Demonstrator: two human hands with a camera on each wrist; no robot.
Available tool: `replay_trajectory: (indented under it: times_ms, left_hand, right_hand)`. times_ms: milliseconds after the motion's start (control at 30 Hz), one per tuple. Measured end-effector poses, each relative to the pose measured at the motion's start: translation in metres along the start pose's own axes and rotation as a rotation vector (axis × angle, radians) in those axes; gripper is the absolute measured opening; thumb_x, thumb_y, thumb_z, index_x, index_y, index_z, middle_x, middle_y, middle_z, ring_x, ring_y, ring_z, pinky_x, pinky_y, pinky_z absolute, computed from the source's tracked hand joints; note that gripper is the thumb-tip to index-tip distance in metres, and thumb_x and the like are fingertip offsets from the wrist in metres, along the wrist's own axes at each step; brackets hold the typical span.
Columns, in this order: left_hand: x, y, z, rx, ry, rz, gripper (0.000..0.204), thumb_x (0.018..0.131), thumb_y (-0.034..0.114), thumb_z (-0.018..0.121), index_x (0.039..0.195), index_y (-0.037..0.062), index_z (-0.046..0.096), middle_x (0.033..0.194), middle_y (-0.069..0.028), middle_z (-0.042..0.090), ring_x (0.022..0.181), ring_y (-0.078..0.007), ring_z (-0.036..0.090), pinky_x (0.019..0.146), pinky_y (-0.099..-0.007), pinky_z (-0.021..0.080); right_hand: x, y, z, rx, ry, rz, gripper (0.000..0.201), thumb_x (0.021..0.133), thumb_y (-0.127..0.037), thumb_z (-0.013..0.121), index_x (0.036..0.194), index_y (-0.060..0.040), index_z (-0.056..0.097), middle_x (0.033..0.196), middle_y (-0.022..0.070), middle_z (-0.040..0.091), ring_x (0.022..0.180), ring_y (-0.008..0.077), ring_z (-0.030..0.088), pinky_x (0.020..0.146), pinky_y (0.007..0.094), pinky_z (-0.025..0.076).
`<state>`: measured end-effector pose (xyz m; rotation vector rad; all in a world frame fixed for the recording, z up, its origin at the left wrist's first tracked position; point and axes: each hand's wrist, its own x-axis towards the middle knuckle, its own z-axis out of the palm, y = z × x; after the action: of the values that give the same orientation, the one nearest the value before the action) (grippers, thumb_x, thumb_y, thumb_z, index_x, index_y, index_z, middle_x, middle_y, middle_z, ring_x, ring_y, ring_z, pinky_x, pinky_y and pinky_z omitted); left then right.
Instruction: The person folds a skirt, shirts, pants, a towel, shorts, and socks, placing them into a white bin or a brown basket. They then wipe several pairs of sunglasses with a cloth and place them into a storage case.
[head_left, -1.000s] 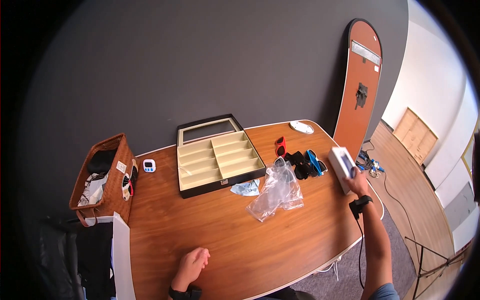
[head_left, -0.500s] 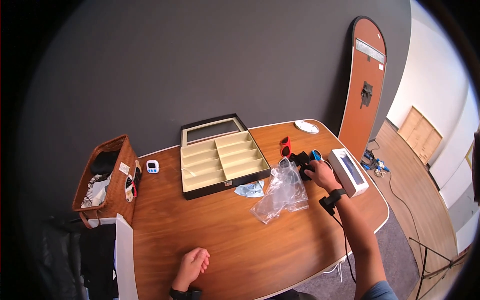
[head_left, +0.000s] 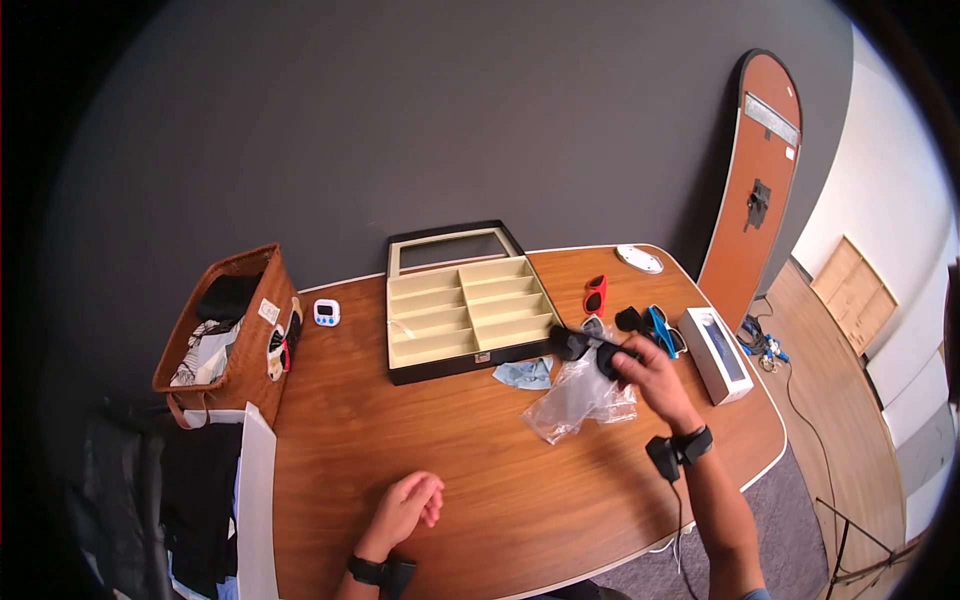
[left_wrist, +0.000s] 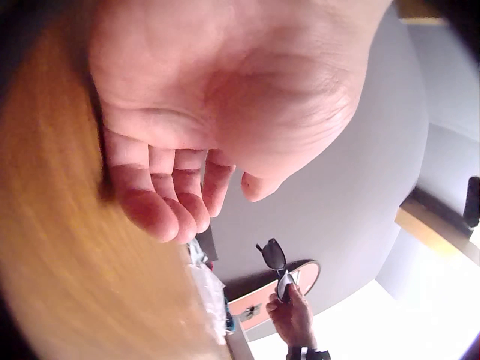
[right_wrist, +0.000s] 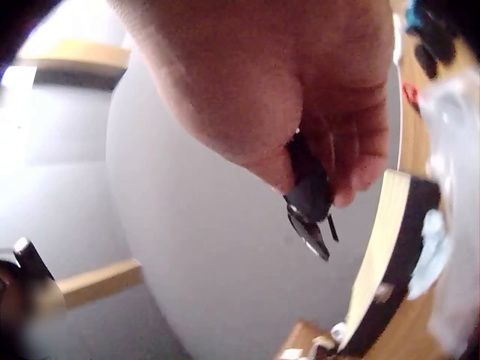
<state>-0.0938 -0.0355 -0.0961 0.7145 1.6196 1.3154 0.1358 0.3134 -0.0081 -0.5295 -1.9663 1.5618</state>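
My right hand point(head_left: 662, 385) grips a pair of black sunglasses point(head_left: 570, 343) by one end, raised over a clear plastic bag point(head_left: 565, 408). In the right wrist view the black sunglasses point(right_wrist: 309, 196) sit between thumb and fingers, one lens partly hidden. My left hand point(head_left: 405, 508) is near the table's front, fingers loosely bent and holding nothing; the left wrist view shows its bare palm point(left_wrist: 225, 97). An opened black display case point(head_left: 440, 371) with cream compartments lies left of the sunglasses. Red sunglasses point(head_left: 596, 296), blue sunglasses point(head_left: 658, 330) and another black pair point(head_left: 629, 320) lie behind my right hand.
A light blue cloth point(head_left: 524, 374) lies before the case. To the right stands a white box point(head_left: 718, 357) with a dark window. A wicker basket point(head_left: 247, 375), a white timer point(head_left: 326, 312) and a white-walled bin point(head_left: 260, 490) are on the left. A white oval object point(head_left: 639, 259) is at the back.
My right hand has let go of the white box, moved left to the eyewear, taken the black sunglasses and lifted them toward the case. The left hand stays about where it was.
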Motion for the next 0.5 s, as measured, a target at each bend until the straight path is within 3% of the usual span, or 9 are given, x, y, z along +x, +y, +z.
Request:
replay_trajectory:
  times_ms: [67,100,167,200,267,300,400,500]
  left_hand:
    - [0.008,0.016,0.010,-0.267,-0.059,0.110,0.037,0.103,0.036,0.044,0.100,0.0022,0.058,0.073,-0.0043,0.058,0.065,-0.0102,0.057,0.054,-0.0235,0.049]
    - [0.012,0.023,0.012,-0.267,-0.040,0.108,0.037,0.103,0.036,0.044,0.100,0.0022,0.058,0.073,-0.0043,0.058,0.065,-0.0102,0.057,0.054,-0.0235,0.049]
    - [0.023,0.031,0.013,-0.565,-0.087,0.104,0.045,0.102,0.044,0.042,0.103,0.0013,0.058,0.078,-0.0067,0.059,0.068,-0.0144,0.058,0.055,-0.0264,0.047]
    - [0.027,0.035,0.011,-0.566,-0.075,0.104,0.045,0.102,0.044,0.042,0.103,0.0013,0.058,0.078,-0.0067,0.059,0.068,-0.0144,0.058,0.055,-0.0264,0.047]
    - [0.031,0.037,0.006,-0.677,-0.323,-0.085,0.049,0.101,0.047,0.040,0.105,0.0016,0.058,0.080,-0.0070,0.060,0.066,-0.0163,0.057,0.054,-0.0278,0.044]
    - [0.029,0.034,0.004,-0.682,-0.300,-0.155,0.044,0.100,0.044,0.046,0.106,0.0025,0.059,0.080,-0.0071,0.060,0.065,-0.0163,0.055,0.054,-0.0270,0.041]
    - [0.032,0.019,-0.005,-0.634,-0.336,-0.122,0.044,0.099,0.044,0.049,0.106,0.0018,0.059,0.079,-0.0070,0.059,0.066,-0.0156,0.055,0.055,-0.0263,0.041]
    - [0.034,0.009,-0.012,-0.620,-0.444,-0.092,0.035,0.095,0.032,0.057,0.109,0.0000,0.059,0.081,-0.0068,0.059,0.069,-0.0147,0.054,0.058,-0.0257,0.042]
  right_hand:
    - [-0.010,-0.003,0.038,0.216,-0.159,0.124,0.016,0.093,-0.021,0.065,0.099,-0.0053,0.062,0.083,-0.0003,0.061,0.073,0.0066,0.056,0.064,0.0232,0.047]
    - [-0.014,-0.004,0.056,0.193,-0.235,0.167,0.017,0.093,-0.021,0.066,0.099,-0.0056,0.062,0.084,-0.0006,0.062,0.073,0.0065,0.056,0.065,0.0229,0.047]
    - [-0.018,0.002,0.085,0.153,-0.423,0.242,0.017,0.092,-0.020,0.067,0.102,-0.0057,0.064,0.088,-0.0013,0.063,0.077,0.0062,0.057,0.068,0.0226,0.048]
    - [-0.017,0.007,0.098,0.164,-0.528,0.188,0.018,0.091,-0.017,0.068,0.104,-0.0049,0.064,0.091,-0.0017,0.064,0.082,0.0067,0.057,0.073,0.0231,0.047]
    - [-0.017,0.013,0.123,0.180,-0.590,0.172,0.018,0.089,-0.012,0.070,0.103,-0.0031,0.063,0.095,-0.0007,0.061,0.088,0.0072,0.056,0.074,0.0217,0.047]
    - [-0.016,0.012,0.130,0.152,-0.618,0.146,0.020,0.087,-0.011,0.072,0.105,-0.0036,0.065,0.094,0.0010,0.060,0.090,0.0099,0.056,0.077,0.0239,0.046]
    - [-0.014,0.008,0.143,-0.052,-0.588,-0.002,0.022,0.085,-0.012,0.073,0.106,-0.0055,0.068,0.093,0.0030,0.060,0.090,0.0141,0.056,0.080,0.0272,0.045]
    - [-0.015,0.006,0.151,-0.137,-0.530,-0.003,0.026,0.083,-0.013,0.076,0.107,-0.0070,0.069,0.094,0.0045,0.059,0.093,0.0174,0.055,0.082,0.0286,0.044]
